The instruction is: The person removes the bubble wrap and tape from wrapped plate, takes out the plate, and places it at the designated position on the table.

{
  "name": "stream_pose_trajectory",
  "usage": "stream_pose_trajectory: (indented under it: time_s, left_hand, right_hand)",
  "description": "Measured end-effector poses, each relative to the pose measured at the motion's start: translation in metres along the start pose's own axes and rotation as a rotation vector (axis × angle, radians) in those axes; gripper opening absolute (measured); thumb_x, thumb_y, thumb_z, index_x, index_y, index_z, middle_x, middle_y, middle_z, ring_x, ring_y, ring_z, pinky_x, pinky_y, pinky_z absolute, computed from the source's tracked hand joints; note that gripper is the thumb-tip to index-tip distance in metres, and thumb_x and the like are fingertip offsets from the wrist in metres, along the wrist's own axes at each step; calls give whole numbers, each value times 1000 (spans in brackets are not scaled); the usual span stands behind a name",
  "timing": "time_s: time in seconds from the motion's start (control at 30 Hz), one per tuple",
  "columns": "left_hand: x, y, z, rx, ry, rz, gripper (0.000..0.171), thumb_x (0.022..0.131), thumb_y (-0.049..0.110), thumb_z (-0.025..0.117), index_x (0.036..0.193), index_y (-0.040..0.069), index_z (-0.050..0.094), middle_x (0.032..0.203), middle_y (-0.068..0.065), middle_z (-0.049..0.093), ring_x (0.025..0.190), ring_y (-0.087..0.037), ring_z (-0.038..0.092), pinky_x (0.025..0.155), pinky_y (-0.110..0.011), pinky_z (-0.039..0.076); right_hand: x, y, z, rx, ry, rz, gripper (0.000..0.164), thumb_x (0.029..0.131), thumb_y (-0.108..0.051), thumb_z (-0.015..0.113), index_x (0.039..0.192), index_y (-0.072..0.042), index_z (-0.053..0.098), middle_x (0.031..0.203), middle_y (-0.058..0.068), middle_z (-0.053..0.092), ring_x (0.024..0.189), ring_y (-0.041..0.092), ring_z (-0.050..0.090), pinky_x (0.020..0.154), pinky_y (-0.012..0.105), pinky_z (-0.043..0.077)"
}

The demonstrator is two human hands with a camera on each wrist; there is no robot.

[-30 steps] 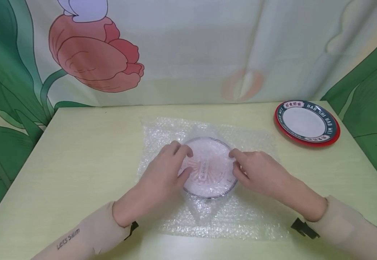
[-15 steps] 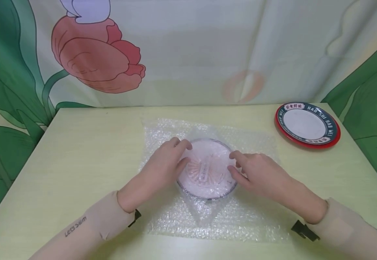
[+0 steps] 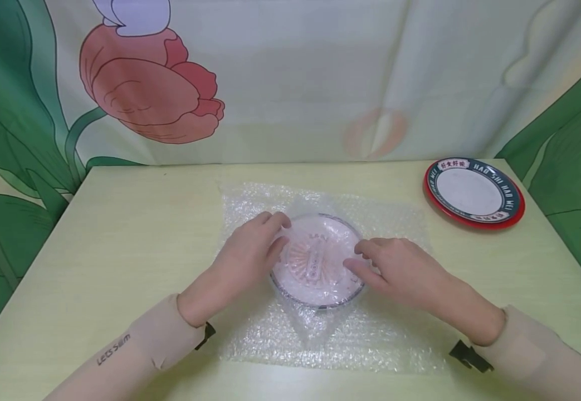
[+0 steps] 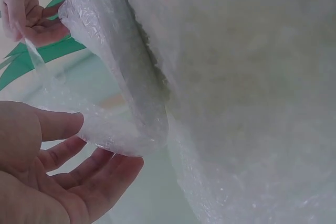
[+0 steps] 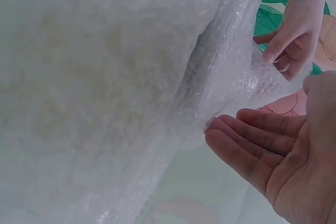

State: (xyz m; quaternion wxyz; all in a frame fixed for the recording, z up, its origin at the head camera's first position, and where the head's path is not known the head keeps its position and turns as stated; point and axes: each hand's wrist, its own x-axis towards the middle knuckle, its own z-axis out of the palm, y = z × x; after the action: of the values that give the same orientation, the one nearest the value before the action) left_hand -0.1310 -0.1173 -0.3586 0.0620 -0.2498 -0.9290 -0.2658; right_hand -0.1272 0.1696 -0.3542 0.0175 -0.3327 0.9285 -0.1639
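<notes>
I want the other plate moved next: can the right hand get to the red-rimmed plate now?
Probably yes: the red-rimmed plate lies uncovered at the table's far right, nothing between it and the right hand, whose fingers merely rest on the bubble wrap.

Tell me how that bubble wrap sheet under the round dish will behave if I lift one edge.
The bubble wrap will likely flop and drape: the wrist views show it bending in soft folds by the left hand and right hand. It looks thin and see-through, so probably very light. With the round dish sitting on it, a pulled edge may drag or tilt the dish.

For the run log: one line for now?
left hand: on wrapped plate | right hand: on plate | bubble wrap: beneath
</notes>
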Motion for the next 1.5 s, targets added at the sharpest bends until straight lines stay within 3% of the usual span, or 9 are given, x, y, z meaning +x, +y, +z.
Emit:
stream_pose_trajectory:
  time_s: [0.27, 0.53, 0.67, 0.9, 1.03, 1.27, 1.5]
  left_hand:
    - [2, -5, -1, -15, 9, -62, 23, 99, 5, 67, 121, 1, 60, 100, -13, 64, 80, -25, 62, 70, -37, 56]
    - [3, -8, -1, -7, 33, -101, 25, 98, 8, 69, 120, 0, 60, 106, -16, 65, 86, -28, 64, 72, -38, 58]
    - [3, -9, -2, -13, 65, -119, 24, 98, 8, 71, 117, 1, 59, 106, -17, 64, 93, -29, 66, 74, -38, 59]
    - [3, -12, -4, 57, 164, -58, 16, 93, -1, 70, 99, 2, 56, 88, -10, 57, 74, -26, 59, 63, -36, 53]
    - [3, -13, -5, 106, 197, -24, 14, 90, -8, 70, 90, 2, 60, 83, -9, 55, 73, -27, 58, 63, -37, 52]
    - [1, -14, -6, 147, 149, -54, 17, 86, -9, 75, 101, -2, 68, 93, -12, 61, 84, -32, 63, 73, -41, 56]
    - [-1, -15, -7, 192, 109, -77, 23, 86, -1, 78, 108, -5, 70, 94, -15, 61, 85, -34, 61, 75, -43, 56]
  right_hand:
    - [0, 3, 2, 15, 37, -54, 28, 108, -24, 50, 94, -11, 70, 76, -9, 57, 70, 10, 56, 67, 35, 52]
    - [0, -1, 1, -48, 19, -64, 17, 98, -21, 68, 102, -5, 72, 89, 2, 69, 76, 17, 65, 71, 38, 57]
    - [-1, -1, 1, -67, 2, -56, 23, 94, -22, 75, 107, -3, 71, 96, 7, 71, 81, 21, 68, 74, 40, 59]
    - [-1, -1, 4, -63, -15, -33, 30, 94, -23, 76, 113, -1, 69, 104, 9, 70, 88, 23, 68, 79, 42, 59]
    - [-1, 0, 5, -66, -13, -43, 29, 94, -22, 76, 113, -1, 69, 104, 10, 69, 90, 24, 68, 80, 42, 59]
    - [-1, 0, 6, -77, -21, -43, 29, 94, -23, 76, 114, -2, 69, 104, 10, 69, 90, 23, 67, 80, 42, 59]
    - [-2, 1, 6, -89, -17, -62, 30, 94, -22, 76, 114, -2, 69, 106, 10, 68, 91, 24, 67, 81, 42, 59]
